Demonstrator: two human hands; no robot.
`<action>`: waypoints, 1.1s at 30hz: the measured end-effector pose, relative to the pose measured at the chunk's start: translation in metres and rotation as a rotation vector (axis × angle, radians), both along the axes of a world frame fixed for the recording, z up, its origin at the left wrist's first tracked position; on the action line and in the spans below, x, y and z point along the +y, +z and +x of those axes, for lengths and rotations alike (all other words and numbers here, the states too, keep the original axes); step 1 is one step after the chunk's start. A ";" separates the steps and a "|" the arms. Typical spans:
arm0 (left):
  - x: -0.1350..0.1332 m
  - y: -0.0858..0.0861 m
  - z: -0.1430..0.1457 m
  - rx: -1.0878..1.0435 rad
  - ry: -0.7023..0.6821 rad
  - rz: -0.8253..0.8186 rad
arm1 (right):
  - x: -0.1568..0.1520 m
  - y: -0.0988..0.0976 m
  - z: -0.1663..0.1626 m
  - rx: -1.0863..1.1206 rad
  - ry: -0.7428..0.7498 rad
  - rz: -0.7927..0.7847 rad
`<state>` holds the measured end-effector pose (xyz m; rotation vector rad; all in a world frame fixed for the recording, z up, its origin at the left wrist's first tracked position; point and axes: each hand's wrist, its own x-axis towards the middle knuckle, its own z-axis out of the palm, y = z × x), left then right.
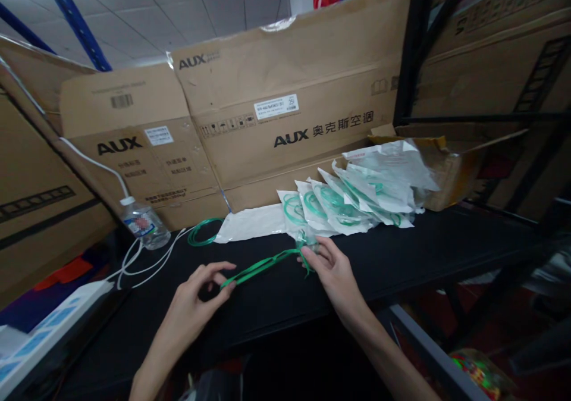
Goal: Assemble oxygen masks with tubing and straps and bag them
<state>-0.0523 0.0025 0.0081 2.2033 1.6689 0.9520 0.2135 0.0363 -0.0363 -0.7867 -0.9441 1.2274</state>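
My left hand (198, 297) pinches one end of a green elastic strap (261, 264), stretched in a double band above the black tabletop. The strap's other end runs to my right hand (330, 267), whose fingers are closed around a small clear plastic mask (306, 239) with a green tint. Its lower part is hidden by the fingers. Just behind lies a flat white packet (252, 222). To the right, several paper-and-film pouches (341, 201) with green tubing inside lean overlapping in a row. A coil of green tubing (204, 233) rests left of the white packet.
A clear bottle (145, 225) stands at the left among white cables (154, 264), near a white power strip (42, 335). Large cardboard panels (294, 91) form the back wall. An open carton (450, 169) sits at the right. The black table's (285, 306) front edge is close.
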 end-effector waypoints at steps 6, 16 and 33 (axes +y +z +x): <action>-0.009 -0.011 -0.018 0.087 0.004 -0.096 | -0.002 0.003 0.002 -0.081 0.087 0.011; 0.004 0.006 -0.051 0.088 0.024 -0.278 | 0.004 -0.009 -0.004 -0.219 0.108 0.060; 0.079 -0.007 -0.101 0.418 0.265 -0.175 | 0.000 -0.004 -0.003 -0.323 0.154 0.144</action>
